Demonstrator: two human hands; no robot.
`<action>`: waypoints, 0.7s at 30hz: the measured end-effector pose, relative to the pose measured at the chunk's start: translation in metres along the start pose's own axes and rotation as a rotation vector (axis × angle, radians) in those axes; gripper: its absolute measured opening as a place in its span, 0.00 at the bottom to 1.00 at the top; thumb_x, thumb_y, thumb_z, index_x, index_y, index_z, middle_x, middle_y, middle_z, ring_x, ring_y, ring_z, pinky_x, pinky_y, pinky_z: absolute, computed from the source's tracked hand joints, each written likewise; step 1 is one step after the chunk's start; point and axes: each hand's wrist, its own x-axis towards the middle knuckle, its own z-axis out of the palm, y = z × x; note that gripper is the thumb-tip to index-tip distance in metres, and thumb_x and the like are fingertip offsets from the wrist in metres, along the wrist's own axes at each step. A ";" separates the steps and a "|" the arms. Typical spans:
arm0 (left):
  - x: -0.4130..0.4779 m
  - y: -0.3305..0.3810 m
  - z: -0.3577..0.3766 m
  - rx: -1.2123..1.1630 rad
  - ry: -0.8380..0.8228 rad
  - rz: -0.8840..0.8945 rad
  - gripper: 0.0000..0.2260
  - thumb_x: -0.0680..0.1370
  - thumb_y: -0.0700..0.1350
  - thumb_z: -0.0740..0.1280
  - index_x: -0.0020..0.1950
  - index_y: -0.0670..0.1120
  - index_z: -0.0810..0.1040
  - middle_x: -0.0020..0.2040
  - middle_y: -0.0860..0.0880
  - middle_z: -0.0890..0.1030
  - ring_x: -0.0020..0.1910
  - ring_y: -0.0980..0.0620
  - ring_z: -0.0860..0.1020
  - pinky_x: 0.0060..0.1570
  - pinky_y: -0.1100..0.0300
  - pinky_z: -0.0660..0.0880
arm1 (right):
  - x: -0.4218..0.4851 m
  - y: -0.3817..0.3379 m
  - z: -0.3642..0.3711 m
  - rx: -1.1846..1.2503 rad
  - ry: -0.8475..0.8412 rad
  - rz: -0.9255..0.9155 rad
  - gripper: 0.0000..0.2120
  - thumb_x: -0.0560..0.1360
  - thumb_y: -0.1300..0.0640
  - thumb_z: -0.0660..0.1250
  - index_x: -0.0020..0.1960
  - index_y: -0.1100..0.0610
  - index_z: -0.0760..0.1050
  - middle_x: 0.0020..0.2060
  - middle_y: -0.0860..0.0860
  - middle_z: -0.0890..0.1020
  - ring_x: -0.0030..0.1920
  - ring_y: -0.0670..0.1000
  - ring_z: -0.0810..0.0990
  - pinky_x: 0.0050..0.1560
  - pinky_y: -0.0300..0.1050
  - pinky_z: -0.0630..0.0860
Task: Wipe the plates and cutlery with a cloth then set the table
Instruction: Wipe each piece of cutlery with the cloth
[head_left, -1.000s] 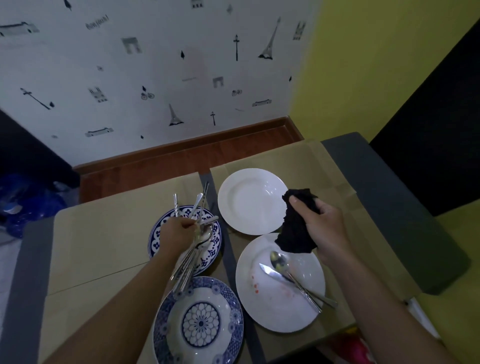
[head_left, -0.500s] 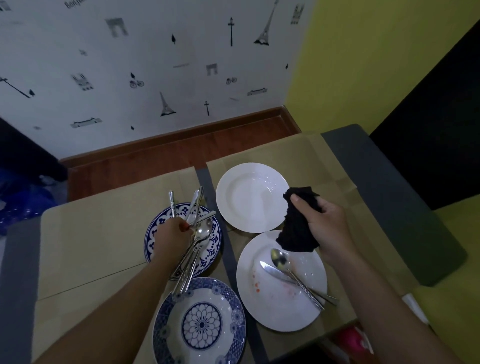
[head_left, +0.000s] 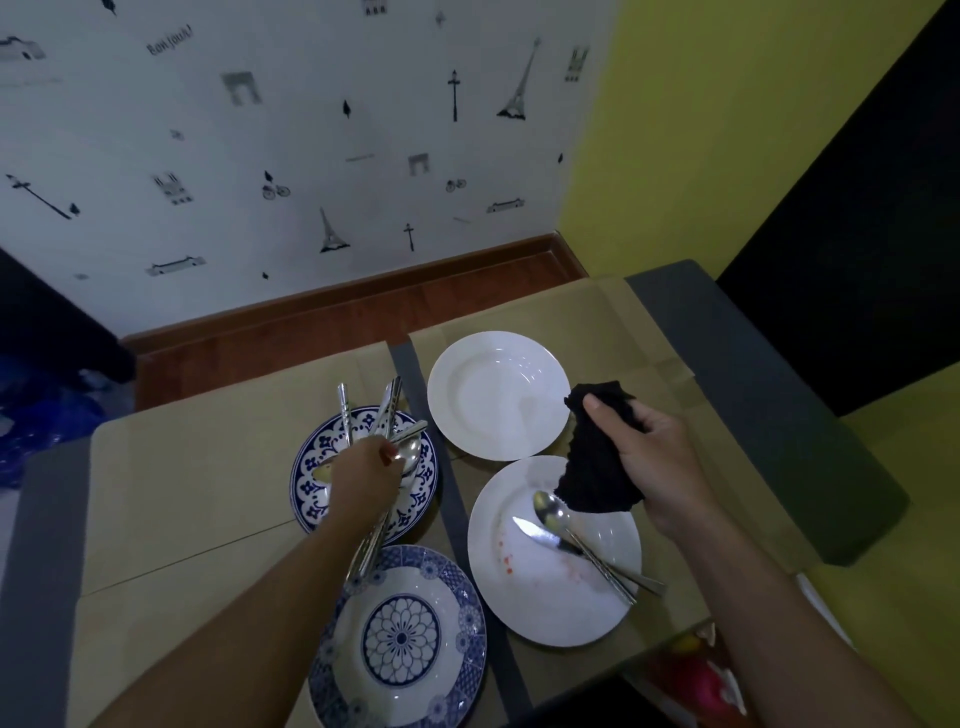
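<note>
Gripping a bundle of slim steel cutlery (head_left: 372, 548), left hand (head_left: 363, 478); right hand (head_left: 665, 457) clutches a crumpled black cloth (head_left: 592, 473).
Handles look slick and stiff: hold mid-shaft.

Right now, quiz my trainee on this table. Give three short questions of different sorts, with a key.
1. True or false: the right hand holds the black cloth while the left hand grips a cutlery bundle.
2. What lies on the stained white plate? A) a fork alone B) a spoon and a knife C) nothing
3. How many plates stand on the table in all?
Key: 1 true; 2 B; 3 four.
</note>
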 end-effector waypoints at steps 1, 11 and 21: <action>-0.004 0.006 0.002 -0.017 -0.006 0.014 0.05 0.78 0.43 0.71 0.51 0.43 0.83 0.44 0.47 0.84 0.40 0.53 0.79 0.43 0.61 0.75 | -0.001 0.000 -0.003 -0.005 -0.003 0.000 0.08 0.77 0.51 0.74 0.50 0.55 0.87 0.40 0.55 0.87 0.39 0.51 0.86 0.50 0.53 0.84; -0.059 0.061 0.060 -0.064 -0.187 0.003 0.06 0.77 0.48 0.71 0.47 0.47 0.84 0.41 0.52 0.83 0.40 0.55 0.80 0.47 0.58 0.80 | 0.000 -0.001 -0.031 0.003 -0.104 0.040 0.08 0.78 0.53 0.74 0.49 0.58 0.86 0.39 0.59 0.86 0.36 0.55 0.85 0.41 0.49 0.85; -0.115 0.123 0.141 -0.156 -0.400 -0.106 0.10 0.77 0.53 0.72 0.45 0.47 0.85 0.35 0.52 0.84 0.34 0.57 0.83 0.46 0.58 0.82 | 0.018 0.004 -0.070 -0.065 -0.183 0.089 0.09 0.77 0.53 0.75 0.47 0.60 0.85 0.40 0.59 0.87 0.38 0.57 0.86 0.44 0.53 0.85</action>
